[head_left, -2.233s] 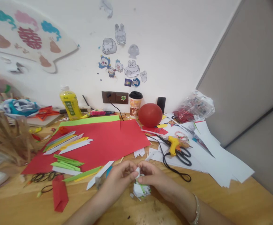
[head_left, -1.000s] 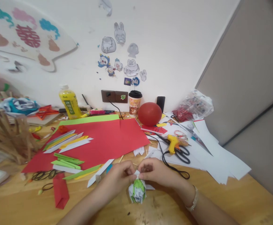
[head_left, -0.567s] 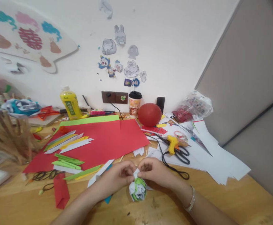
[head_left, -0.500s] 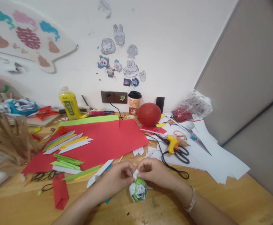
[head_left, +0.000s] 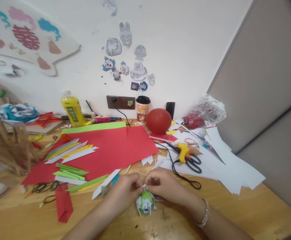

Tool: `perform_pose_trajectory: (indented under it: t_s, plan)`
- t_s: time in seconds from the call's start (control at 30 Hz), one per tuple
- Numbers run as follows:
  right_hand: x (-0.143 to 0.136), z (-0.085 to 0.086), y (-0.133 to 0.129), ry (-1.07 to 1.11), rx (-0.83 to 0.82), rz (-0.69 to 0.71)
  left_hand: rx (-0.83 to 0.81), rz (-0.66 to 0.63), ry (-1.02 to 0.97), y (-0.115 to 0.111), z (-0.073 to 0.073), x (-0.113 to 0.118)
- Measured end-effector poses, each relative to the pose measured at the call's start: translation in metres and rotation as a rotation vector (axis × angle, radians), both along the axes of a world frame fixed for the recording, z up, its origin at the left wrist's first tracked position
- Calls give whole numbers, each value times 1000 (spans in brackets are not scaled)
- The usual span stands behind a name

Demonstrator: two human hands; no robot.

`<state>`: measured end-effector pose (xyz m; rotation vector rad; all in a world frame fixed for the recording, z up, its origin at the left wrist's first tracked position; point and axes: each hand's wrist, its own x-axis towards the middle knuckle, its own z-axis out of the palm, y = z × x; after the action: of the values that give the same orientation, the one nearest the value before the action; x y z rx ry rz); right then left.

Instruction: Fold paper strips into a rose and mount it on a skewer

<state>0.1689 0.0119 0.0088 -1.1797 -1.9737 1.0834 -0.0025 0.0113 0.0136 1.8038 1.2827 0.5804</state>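
White and green folded paper, shaped into a small rosette (head_left: 145,203), is held low in the head view, just right of centre, over a wooden table (head_left: 182,220). Left hand (head_left: 127,188) and right hand (head_left: 164,185) meet at its top, fingers curled, each thumb and fingertip nearly closed in a pinch on the paper. A bracelet (head_left: 205,215) circles the right wrist. Left of the hands are loose folded strips (head_left: 72,172) and a red paper tube (head_left: 64,205); beyond lies a large red sheet (head_left: 115,150). A red balloon (head_left: 158,120) sits beside a lidded cup (head_left: 143,111). To the right, a yellow glue gun (head_left: 183,152) rests by black-handled scissors (head_left: 193,163).
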Motion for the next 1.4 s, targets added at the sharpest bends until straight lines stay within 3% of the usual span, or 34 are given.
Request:
perform_pose_trajectory:
  t_s: [0.27,0.43,0.53,0.6,0.67,0.73,0.83,1.03,1.23,1.4]
  plan:
    - [-1,-4,-1,-70,80,2,149,20,117,-10,10,6]
    - [-2,-6,0,67,-13,-78,95,49,-48,-5,4,4]
    - [-4,-8,2,252,-85,-212,-144,71,-393,0,0,2]
    - [-5,-10,3,356,-97,-294,-456,32,-636,1,-3,3]
    - [-7,-13,3,366,-45,-349,-741,-24,-802,-1,-5,7]
    - [-10,-15,2,315,37,-352,-837,8,-886,-4,-9,12]
    - [-13,-14,2,233,138,-318,-811,125,-951,-9,-11,20]
    - [-15,-1,-2,86,332,-181,-549,323,-967,-14,-4,25]
    - [-17,3,-7,0,516,-101,-591,438,-1015,-17,9,23]
    - [-21,2,-12,-41,592,-74,-571,484,-1023,-17,5,25]
